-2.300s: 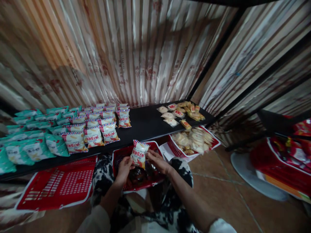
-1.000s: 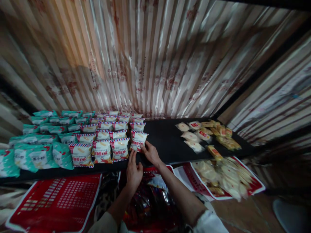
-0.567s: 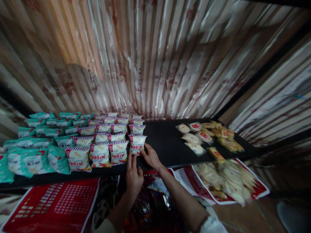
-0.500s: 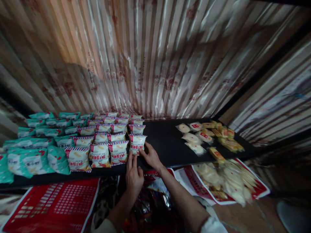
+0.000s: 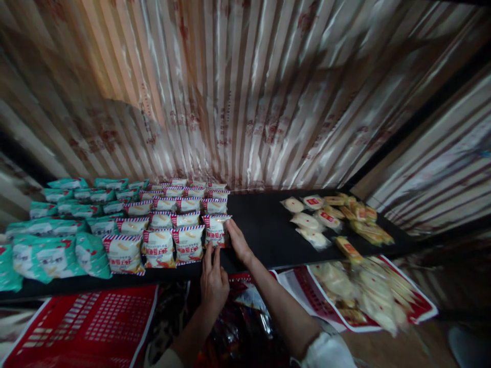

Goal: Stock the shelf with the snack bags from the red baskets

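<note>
A small white snack bag (image 5: 216,231) with a striped red-and-blue top edge stands upright at the front right of the rows. My right hand (image 5: 238,241) rests along its right side, fingers extended and close together. Against the bag's lower front edge lie the stretched fingertips of my left hand (image 5: 215,280), palm down. Neither hand is wrapped round the bag. To its left stand matching white bags (image 5: 187,244) in rows, the nearest almost touching it. The right fingertips are partly hidden behind the bag's edge.
Teal snack bags (image 5: 57,255) fill the left of the black shelf (image 5: 258,227). Wrapped round white snacks (image 5: 307,221) and yellow-wrapped bars (image 5: 368,231) lie to the right. Below are a red basket (image 5: 111,317) and a red-edged bag (image 5: 425,306) of packets. Corrugated sheeting (image 5: 245,102) backs the shelf.
My right hand has gone from the bag's lower right corner to higher along its right side, its fingers straightening. The bag stands slightly lower and nearer. My left hand stays at its base.
</note>
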Demonstrator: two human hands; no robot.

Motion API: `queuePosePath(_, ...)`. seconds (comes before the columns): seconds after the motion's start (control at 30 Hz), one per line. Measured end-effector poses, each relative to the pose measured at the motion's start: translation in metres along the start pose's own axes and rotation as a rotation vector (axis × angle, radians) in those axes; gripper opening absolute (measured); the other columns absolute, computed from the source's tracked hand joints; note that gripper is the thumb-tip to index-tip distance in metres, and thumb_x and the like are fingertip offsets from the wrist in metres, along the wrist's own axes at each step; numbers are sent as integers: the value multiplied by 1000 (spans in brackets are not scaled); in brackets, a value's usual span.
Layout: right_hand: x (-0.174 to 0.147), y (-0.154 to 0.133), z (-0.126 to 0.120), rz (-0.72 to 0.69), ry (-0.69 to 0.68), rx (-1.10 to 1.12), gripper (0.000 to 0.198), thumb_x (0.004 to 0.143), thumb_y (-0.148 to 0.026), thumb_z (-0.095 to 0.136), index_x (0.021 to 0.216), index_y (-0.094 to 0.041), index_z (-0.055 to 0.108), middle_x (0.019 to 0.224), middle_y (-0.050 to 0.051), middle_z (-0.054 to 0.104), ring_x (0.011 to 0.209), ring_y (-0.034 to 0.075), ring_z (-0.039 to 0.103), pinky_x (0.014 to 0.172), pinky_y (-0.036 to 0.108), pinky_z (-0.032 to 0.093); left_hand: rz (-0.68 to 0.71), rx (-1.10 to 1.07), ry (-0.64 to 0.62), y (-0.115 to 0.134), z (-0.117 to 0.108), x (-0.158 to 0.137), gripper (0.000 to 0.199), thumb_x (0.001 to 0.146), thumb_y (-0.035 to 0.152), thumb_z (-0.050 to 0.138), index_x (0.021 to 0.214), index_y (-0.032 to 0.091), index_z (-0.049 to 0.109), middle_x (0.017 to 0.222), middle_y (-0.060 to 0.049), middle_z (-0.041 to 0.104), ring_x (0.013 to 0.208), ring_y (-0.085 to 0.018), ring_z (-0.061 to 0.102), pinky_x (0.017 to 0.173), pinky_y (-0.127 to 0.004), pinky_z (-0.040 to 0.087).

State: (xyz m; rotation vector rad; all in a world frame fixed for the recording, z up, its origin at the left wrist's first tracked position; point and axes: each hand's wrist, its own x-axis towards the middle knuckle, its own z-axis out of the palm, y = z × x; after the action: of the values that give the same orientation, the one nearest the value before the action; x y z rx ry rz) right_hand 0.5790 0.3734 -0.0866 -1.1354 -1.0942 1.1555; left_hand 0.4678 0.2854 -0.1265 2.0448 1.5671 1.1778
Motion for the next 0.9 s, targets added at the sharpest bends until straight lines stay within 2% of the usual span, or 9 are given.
queuePosePath(0.47, -5, 12, -7, -13, 25, -40, 53, 82, -58, 46, 117, -20, 59, 125, 5, 59, 117, 22, 51, 102, 37, 37, -19, -22, -19, -1, 1, -2, 60, 77, 3, 40, 135, 18, 40, 148, -9, 29, 136, -24, 28, 110, -43, 32)
queuePosePath(0.67, -15, 14, -17, 7, 103, -45, 60, 82, -64, 40, 119, -19, 58, 126, 7, 58, 119, 24, 50, 100, 40, 40, 11, -9, -12, 2, 0, -8, 58, 77, 4, 40, 134, 16, 40, 148, -11, 28, 136, -25, 27, 109, -44, 32)
queuePosePath(0.77, -31, 14, -25, 11, 191, -8, 59, 81, -64, 43, 113, -19, 62, 121, 9, 61, 113, 25, 55, 94, 40, 44, 23, -18, -2, 4, -4, -13, 52, 78, 5, 39, 129, 16, 45, 143, -11, 36, 132, -24, 34, 107, -41, 35)
queuePosePath(0.9, -72, 11, -40, -38, 329, -52, 53, 82, -60, 44, 102, -17, 65, 107, 11, 66, 97, 24, 61, 85, 38, 48, 65, -63, -51, 6, -10, -31, 44, 80, 5, 35, 118, 14, 54, 124, -12, 54, 118, -20, 50, 101, -36, 42)
